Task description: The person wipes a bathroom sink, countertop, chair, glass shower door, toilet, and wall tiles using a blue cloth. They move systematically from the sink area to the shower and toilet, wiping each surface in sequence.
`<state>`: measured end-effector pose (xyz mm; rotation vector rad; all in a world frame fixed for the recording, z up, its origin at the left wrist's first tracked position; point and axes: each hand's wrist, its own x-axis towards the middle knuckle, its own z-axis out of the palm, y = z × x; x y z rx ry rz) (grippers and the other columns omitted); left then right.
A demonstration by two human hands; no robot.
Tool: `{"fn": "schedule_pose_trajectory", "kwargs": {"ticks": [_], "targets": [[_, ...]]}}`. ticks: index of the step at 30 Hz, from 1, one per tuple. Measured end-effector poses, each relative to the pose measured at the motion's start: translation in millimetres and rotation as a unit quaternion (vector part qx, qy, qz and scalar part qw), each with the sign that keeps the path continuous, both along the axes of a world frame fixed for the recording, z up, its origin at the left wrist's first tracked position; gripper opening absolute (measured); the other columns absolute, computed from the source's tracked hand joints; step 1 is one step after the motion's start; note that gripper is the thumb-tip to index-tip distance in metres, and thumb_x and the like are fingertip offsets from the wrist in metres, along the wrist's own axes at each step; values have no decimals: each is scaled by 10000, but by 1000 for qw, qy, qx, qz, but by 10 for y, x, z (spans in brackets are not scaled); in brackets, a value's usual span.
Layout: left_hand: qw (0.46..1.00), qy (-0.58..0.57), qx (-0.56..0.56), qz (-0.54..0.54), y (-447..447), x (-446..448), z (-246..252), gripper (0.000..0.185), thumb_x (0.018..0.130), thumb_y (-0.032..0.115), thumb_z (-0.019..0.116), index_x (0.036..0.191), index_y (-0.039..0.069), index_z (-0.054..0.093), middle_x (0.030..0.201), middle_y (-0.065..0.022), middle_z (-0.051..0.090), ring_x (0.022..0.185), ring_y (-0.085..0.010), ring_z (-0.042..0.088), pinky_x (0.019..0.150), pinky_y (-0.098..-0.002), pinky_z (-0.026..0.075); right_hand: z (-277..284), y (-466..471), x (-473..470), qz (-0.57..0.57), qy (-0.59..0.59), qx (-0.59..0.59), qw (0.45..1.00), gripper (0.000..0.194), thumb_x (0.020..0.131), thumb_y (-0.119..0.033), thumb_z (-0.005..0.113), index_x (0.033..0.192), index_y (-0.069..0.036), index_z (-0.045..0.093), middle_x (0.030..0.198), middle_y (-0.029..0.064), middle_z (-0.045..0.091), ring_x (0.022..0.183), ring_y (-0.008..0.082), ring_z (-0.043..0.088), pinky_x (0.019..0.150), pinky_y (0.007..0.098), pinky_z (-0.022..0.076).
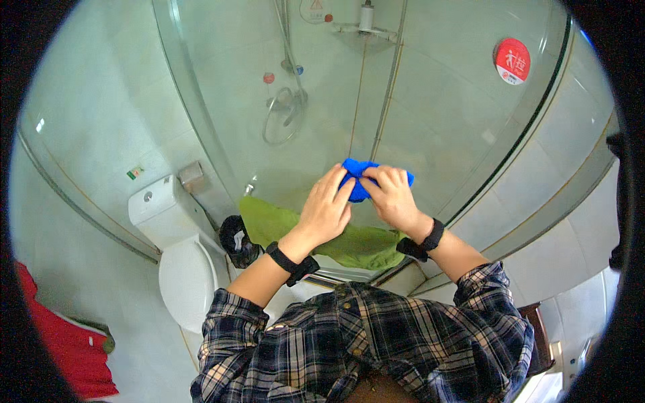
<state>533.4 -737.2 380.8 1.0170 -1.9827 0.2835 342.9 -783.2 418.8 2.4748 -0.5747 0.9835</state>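
Both my hands hold a bunched bright blue cloth (359,190) in front of the glass of a shower enclosure (428,126). My left hand (326,206) grips its left side, fingers pointing up. My right hand (392,194) pinches its right part between thumb and fingers. Below my hands a green cloth (368,246) lies spread out at the foot of the glass; what it rests on is partly hidden by my arms. Black bands are round both wrists.
At the left stand a white toilet (187,279) with its lid down and a black-lined waste bin (237,242). Behind the glass are a shower hose (264,121) and a corner shelf (365,34). A red round sticker (513,60) is on the glass. Red fabric (70,347) hangs at far left.
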Motion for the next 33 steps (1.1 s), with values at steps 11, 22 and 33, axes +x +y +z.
{"fn": "schedule_pose_trajectory", "kwargs": {"ticks": [11,22,33], "targets": [[991,74,-108,-15,-220,189,822,675,809,63,600,1431,20,340,1473,-244,302,1337,-435,318,1101,-513,276,992,-289,347,-58,-102,-77,990,424,659,-83,639,1083,-96,635,1193,96,553,1077,317,529,897,450,395],[990,-1,-49,-133,-676,141,930,591,811,70,624,1370,22,439,1454,-199,376,1329,-387,381,1068,-472,341,823,-471,-148,-157,-140,-99,973,380,664,-11,599,1029,-101,654,1144,101,582,1061,307,537,897,440,396],[968,-3,-94,-232,-837,-524,1212,586,812,89,603,1374,40,442,1460,-184,371,1343,-372,364,1075,-481,336,766,-390,-447,-191,-208,-117,952,521,664,48,569,1176,-31,622,1268,187,516,1200,369,463,1021,455,365]]}}
